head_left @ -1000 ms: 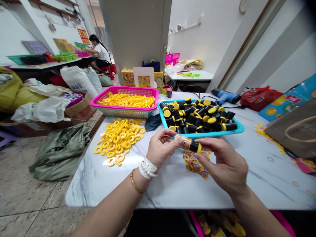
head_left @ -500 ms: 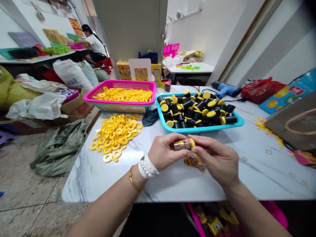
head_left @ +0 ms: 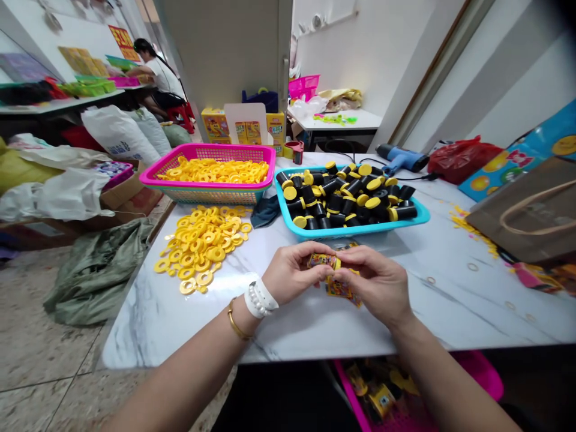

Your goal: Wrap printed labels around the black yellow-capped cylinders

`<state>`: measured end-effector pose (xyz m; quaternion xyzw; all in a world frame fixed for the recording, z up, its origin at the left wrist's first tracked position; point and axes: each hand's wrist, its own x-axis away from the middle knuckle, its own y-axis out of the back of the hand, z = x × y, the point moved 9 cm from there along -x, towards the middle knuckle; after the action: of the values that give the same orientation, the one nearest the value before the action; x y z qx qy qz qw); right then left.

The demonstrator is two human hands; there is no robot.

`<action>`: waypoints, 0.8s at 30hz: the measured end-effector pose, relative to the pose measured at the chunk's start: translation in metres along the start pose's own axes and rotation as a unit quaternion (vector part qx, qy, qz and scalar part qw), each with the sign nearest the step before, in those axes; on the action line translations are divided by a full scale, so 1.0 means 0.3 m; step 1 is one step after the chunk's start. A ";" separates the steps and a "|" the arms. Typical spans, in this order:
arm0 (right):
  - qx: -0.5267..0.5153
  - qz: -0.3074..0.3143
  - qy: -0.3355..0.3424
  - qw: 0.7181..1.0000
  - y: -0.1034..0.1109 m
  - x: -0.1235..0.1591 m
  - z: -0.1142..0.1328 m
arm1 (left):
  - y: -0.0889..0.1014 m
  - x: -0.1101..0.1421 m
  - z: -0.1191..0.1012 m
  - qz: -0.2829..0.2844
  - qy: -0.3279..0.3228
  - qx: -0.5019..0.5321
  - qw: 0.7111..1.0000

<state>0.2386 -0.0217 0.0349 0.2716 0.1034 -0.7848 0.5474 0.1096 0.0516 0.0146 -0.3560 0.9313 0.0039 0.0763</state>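
Note:
A small cylinder with a colourful printed wrapper point(head_left: 322, 260) and a yellow end lies sideways between my two hands. My left hand point(head_left: 288, 275) is closed around its left part, thumb below and fingers above. At the yellow end, the thumb and fingers of my right hand point(head_left: 380, 287) pinch it. Beneath my hands, flat printed wrappers point(head_left: 341, 289) lie on the marble-patterned table point(head_left: 288, 339), partly covered by the right fingers. Just beyond, a blue basket point(head_left: 355, 232) holds many black cylinders with yellow caps point(head_left: 335, 203).
Yellow ring pieces point(head_left: 202, 246) lie heaped at the left, before a pink basket point(head_left: 207, 183) of similar pieces. A blue heat gun point(head_left: 402, 158) and a paper bag point(head_left: 531, 210) stand right. Below the table edge is a pink basket point(head_left: 477, 375). A person point(head_left: 159, 75) sits far left.
The view has shifted slightly, so the table things appear further left. Both hands still hold the wrapped cylinder, which now shows less of its length.

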 end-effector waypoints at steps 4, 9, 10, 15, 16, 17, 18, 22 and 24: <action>-0.042 0.006 -0.075 0.996 -0.022 0.004 -0.040 | 0.008 -0.006 -0.007 -0.016 -0.008 -0.013 1.000; 0.114 0.017 0.087 0.990 -0.013 0.023 0.030 | 0.018 -0.011 0.037 -0.008 0.107 0.040 0.993; 0.128 0.022 0.098 0.987 -0.016 0.028 0.031 | 0.020 -0.012 0.038 -0.004 0.113 0.031 0.993; 0.090 0.040 0.035 0.995 -0.036 0.036 -0.011 | 0.036 -0.013 0.032 -0.016 0.109 0.003 0.994; 0.090 0.041 0.030 0.995 -0.038 0.037 -0.012 | 0.035 -0.013 0.033 -0.014 0.108 0.001 0.994; 0.097 0.041 0.034 0.994 -0.038 0.040 -0.008 | 0.031 -0.013 0.036 -0.009 0.110 -0.003 0.994; 0.108 0.041 0.048 0.992 -0.037 0.043 0.003 | 0.025 -0.011 0.041 -0.001 0.116 -0.008 0.993; 0.172 0.038 0.143 0.974 -0.030 0.065 0.058 | -0.007 -0.001 0.076 0.032 0.149 -0.004 0.988; 0.167 0.026 0.125 0.978 -0.021 0.067 0.052 | -0.008 -0.001 0.074 0.016 0.132 -0.008 0.991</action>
<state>0.2229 -0.0425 0.0363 0.4578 0.0319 -0.7361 0.4975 0.1144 0.0513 -0.0073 -0.3387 0.9389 -0.0343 -0.0501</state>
